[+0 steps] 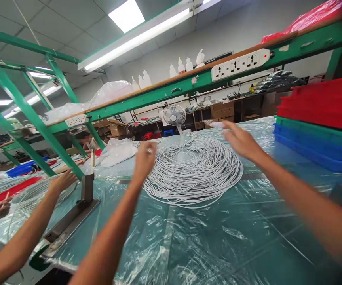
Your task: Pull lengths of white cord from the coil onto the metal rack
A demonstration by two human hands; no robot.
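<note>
A wide coil of thin light-grey cable (197, 174) lies on the plastic-covered table, its loops loosely stacked. At the coil's left edge is my left hand (145, 159), raised, with its fingers curled in and thumb and forefinger meeting. Whatever may be in that pinch cannot be made out. Over the coil's far right side hovers my right hand (240, 139), somewhat blurred, its fingers stretched toward the left and apart. Just beyond its fingertips shows a small white item (217, 124); whether they touch is unclear.
Stacked red, green and blue trays (316, 146) stand at the right. A metal bracket (76, 217) is fixed at the table's left edge. Beyond it, another person's hand (62, 181) is near more cable. A clear plastic bag (119, 152) lies behind; a green shelf beam (159, 97) crosses above.
</note>
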